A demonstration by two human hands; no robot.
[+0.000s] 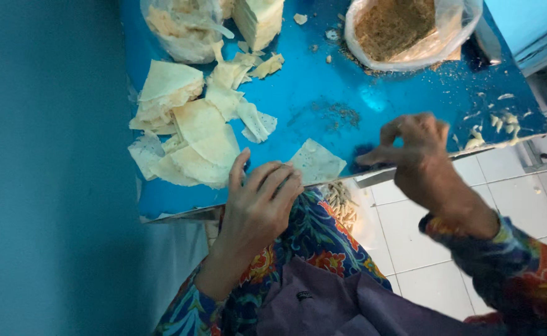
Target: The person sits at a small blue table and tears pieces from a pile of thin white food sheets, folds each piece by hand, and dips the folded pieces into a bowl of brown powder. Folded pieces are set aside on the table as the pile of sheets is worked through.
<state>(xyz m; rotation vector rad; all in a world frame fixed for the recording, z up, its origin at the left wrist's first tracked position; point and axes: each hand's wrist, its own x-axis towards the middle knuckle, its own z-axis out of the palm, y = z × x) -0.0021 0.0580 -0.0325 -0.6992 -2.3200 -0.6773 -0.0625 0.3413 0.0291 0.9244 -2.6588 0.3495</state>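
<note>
While the blue table [323,81] carries a wrapper pile [186,137] at its left edge, one wrapper [315,162] lies at the near edge between the left hand [261,199], fingers spread flat, and the right hand [413,146], fingertips pinched together on nothing visible.

bare blue table [323,87] lies open mid-surface; wrapper pile [186,137] blocks left, crumb bag [404,31] blocks the far edge.
</note>
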